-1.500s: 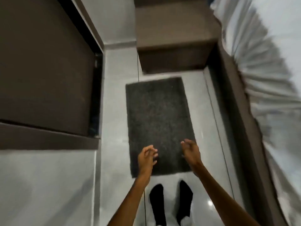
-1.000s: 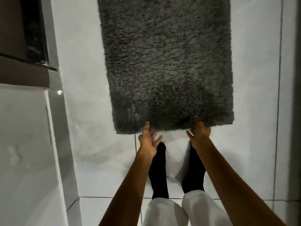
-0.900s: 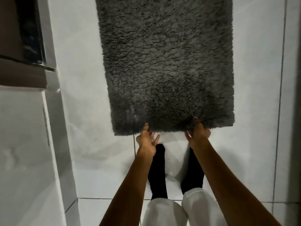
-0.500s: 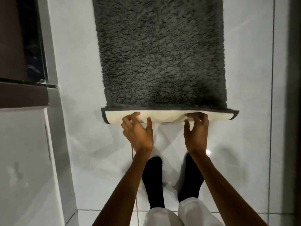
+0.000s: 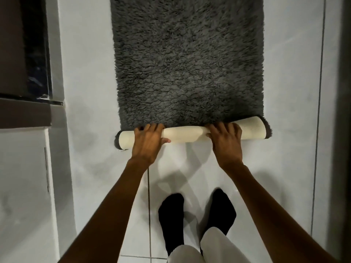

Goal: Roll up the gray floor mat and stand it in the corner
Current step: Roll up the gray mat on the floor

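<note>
The shaggy gray floor mat [image 5: 188, 59] lies flat on the white tiled floor and runs away from me. Its near end is curled over into a short roll [image 5: 185, 134] that shows the cream underside. My left hand [image 5: 149, 142] grips the left part of the roll, fingers over the top. On the right part rests my right hand [image 5: 226, 142], gripping in the same way. The roll's right end sits slightly farther from me than its left end.
My feet in black socks [image 5: 197, 215] stand on the white tiles just behind the roll. A dark cabinet [image 5: 20, 54] with a grey frame stands at the left. A dark vertical edge [image 5: 344, 111] borders the floor at the right.
I bent down from standing and both hands took hold of the mat's near edge. They lifted it, turned it over and rolled it away from me into a thicker roll.
</note>
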